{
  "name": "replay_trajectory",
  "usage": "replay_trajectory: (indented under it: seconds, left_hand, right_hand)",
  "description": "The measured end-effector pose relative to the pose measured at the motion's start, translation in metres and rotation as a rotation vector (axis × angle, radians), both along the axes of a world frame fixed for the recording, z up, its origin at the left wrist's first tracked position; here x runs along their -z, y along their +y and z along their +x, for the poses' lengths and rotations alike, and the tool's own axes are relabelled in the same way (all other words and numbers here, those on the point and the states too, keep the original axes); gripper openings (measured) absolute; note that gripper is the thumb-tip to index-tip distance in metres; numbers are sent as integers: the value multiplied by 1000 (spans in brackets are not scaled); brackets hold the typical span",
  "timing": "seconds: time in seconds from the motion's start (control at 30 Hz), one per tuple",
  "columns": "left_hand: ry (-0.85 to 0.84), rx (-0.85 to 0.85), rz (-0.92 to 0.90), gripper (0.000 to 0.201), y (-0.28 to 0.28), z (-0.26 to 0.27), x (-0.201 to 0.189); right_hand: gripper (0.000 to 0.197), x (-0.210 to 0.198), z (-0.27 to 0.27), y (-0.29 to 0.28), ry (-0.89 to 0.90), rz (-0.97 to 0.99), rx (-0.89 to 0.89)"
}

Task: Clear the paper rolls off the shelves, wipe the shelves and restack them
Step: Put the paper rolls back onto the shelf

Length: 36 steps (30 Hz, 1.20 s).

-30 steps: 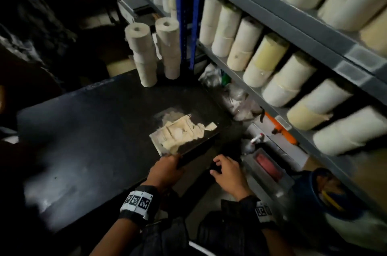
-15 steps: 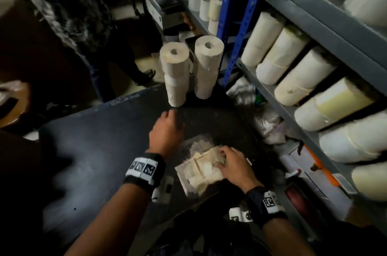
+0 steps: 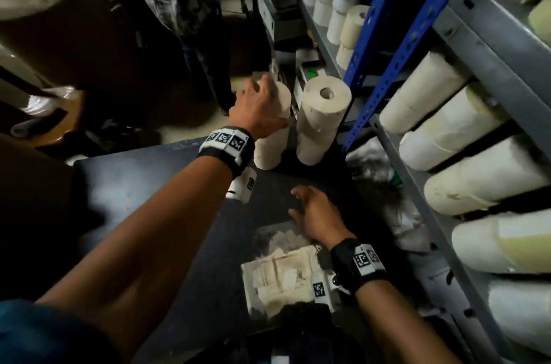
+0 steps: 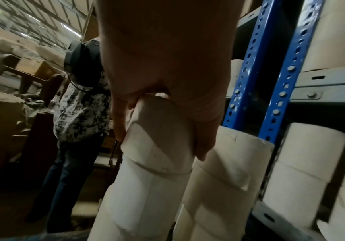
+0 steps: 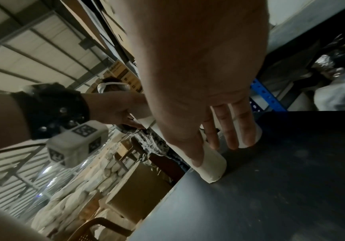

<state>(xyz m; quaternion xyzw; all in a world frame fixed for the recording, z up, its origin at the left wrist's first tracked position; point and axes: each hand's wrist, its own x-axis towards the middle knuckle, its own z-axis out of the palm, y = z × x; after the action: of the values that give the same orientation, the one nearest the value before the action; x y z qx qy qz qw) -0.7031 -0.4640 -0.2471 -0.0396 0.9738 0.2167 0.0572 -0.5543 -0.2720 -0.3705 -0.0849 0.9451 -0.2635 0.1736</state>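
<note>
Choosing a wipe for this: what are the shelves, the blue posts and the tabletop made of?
Shelves: apparently grey painted steel, with slots and a bolt. Blue posts: likely glossy painted steel, perforated with holes. Tabletop: dark, smooth, faint sheen; material unclear.

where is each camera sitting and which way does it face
Head: worn on the head, looking down at the black table; both forearms show, left hand on the left stack of rolls, right hand open over the table.
Left wrist: on the left wrist, looking along the palm, fingers curled round the top roll.
Right wrist: on the right wrist, looking along straight fingers towards the stacks; the left wrist shows too.
Shared: all three show the two stacks.
</note>
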Motion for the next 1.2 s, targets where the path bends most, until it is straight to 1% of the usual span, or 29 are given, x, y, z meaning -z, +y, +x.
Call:
replay_trajectory:
  seconds: [0.1,0.17,0.23,0.3,0.37,0.4,0.5,0.6,0.67,0.73,0.83,0.93,1.07,1.2]
  left_hand:
    - [2,10,-2,106,-3,0,1]
    - [28,22,-2,104,-9,10,1]
    - [68,21,7,105,-20,28,5]
    - [91,10,23,103,-33,50,11]
    - [76,-9,22,103,-47,73,19]
    - [52,-18,9,105,-54,84,24]
    - [-44,-52,-34,109,-74,110,39]
    - [-109,-66,-64,109,-85,129,53]
    - [-126,-71,-65,109,-89,138,58]
    - [-126,-75,-61,110,-93,144,62]
    - [-122,-80,-55,111,-96,153,59]
    - [-102,-89,-37,106,-99,162,52]
    - [-71,-62,4,104,-105,184,52]
    - [-109,60,43,103,-106,218,64]
  right_hand:
    - [53,-9,-17,-4,31,-38,-26]
    - [57,-21,-31,-11,98,-62,-19]
    - [64,-35,-50,-24,191,-74,30]
    - [75,-45,-70,-39,280,-126,78]
    - [78,-49,-91,-57,367,-168,74]
    - [79,-49,-102,-65,394,-154,60]
    - [96,-52,-136,-84,358,9,12]
    - [116,-53,-163,-95,251,143,-28]
    - [118,-51,-175,-101,206,168,-31]
    - [112,-52,-178,-104,205,193,-17]
    - [105,-56,-165,-104,234,225,-1]
    - [104,-62,-130,-97,264,168,-14]
    - [97,-68,-50,-82,284,97,-9]
    - [91,-58,45,-70,188,95,136]
